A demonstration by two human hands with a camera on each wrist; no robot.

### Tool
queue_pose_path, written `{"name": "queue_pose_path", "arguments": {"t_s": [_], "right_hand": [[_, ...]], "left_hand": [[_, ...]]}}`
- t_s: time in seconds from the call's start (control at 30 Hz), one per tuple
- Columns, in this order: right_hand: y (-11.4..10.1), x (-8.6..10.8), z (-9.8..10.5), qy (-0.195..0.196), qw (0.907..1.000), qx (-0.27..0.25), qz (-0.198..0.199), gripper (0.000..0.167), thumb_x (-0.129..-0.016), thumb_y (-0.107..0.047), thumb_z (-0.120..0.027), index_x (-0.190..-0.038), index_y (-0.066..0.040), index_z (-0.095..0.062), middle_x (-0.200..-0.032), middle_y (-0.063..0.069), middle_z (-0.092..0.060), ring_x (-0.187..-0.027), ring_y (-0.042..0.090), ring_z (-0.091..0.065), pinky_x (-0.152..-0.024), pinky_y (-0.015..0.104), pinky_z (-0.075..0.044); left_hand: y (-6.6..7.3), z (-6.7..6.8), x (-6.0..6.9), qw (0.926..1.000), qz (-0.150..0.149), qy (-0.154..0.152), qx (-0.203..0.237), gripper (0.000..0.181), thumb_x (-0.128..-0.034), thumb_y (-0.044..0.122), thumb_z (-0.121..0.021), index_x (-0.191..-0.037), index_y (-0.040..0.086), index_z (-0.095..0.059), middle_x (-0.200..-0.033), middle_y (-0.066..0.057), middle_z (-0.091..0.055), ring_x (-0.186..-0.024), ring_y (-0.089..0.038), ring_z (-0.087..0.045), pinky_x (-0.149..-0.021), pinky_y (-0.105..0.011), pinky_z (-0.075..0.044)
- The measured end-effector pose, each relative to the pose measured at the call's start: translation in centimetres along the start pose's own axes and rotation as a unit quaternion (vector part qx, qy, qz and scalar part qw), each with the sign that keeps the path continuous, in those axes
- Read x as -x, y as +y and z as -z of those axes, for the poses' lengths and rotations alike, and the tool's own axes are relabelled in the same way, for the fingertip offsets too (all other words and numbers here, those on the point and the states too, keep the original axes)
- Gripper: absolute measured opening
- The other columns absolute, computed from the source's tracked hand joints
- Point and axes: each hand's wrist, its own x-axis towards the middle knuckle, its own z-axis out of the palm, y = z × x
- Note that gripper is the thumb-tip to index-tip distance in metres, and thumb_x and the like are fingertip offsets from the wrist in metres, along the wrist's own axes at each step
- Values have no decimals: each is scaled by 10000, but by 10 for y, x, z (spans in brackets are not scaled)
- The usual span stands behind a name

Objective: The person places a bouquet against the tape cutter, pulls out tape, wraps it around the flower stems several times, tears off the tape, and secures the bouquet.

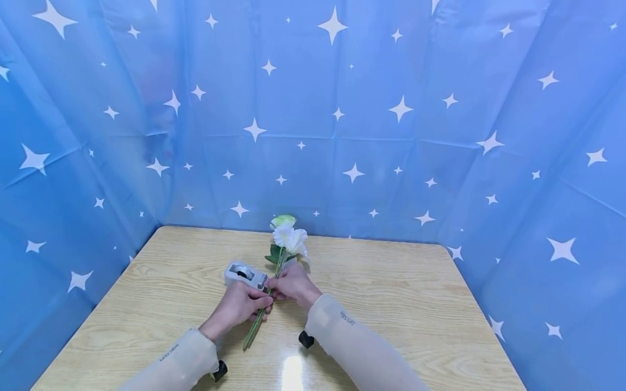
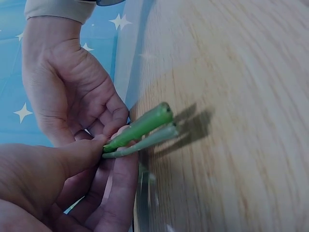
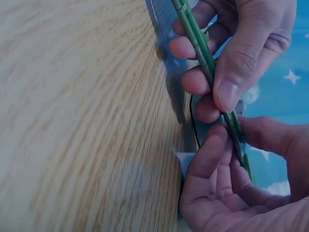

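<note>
Two artificial flowers lie across the middle of the table in the head view, one with white petals (image 1: 289, 239) and one pale green bloom (image 1: 283, 221). Their green stems (image 1: 254, 328) run together toward the person. My left hand (image 1: 237, 305) pinches the stems between thumb and fingers, with the cut ends (image 2: 161, 116) poking out below. Higher up, closer to the blooms, my right hand (image 1: 295, 283) holds the same stems with thumb and fingertips. Just beyond the left hand stands a whitish tape dispenser (image 1: 231, 276). Fingers hide part of the stems.
The wooden table (image 1: 401, 304) ends at a blue curtain (image 1: 313, 157) with white stars, which hangs behind and at both sides. Dark wrist-camera pieces (image 1: 306, 340) sit under both sleeves. Light glares off the table's near part.
</note>
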Motion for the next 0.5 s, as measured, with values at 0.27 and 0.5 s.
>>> {"name": "queue_pose_path", "arguments": {"t_s": [0.27,0.5], "right_hand": [[-2,-1,-1,45,9999,115,9,286,-1022,-88,-893,-768,-51,-765,-702,29,-732,-626,99,-665,-597,197,-563],[-2,-5,-3,97,9997,208,-58,215,-1022,-77,-885,-819,-50,-816,-749,42,-774,-627,102,-672,-621,218,-603]], "left_hand": [[-2,0,-2,9999,88,10,-67,170,-1121,117,-794,-1100,-1,-913,-887,-78,-866,-747,-184,-838,-653,-315,-703],[-3,0,-5,9999,87,37,-124,173,-1123,131,-796,-1086,13,-918,-900,-78,-870,-748,-168,-835,-657,-310,-701]]}}
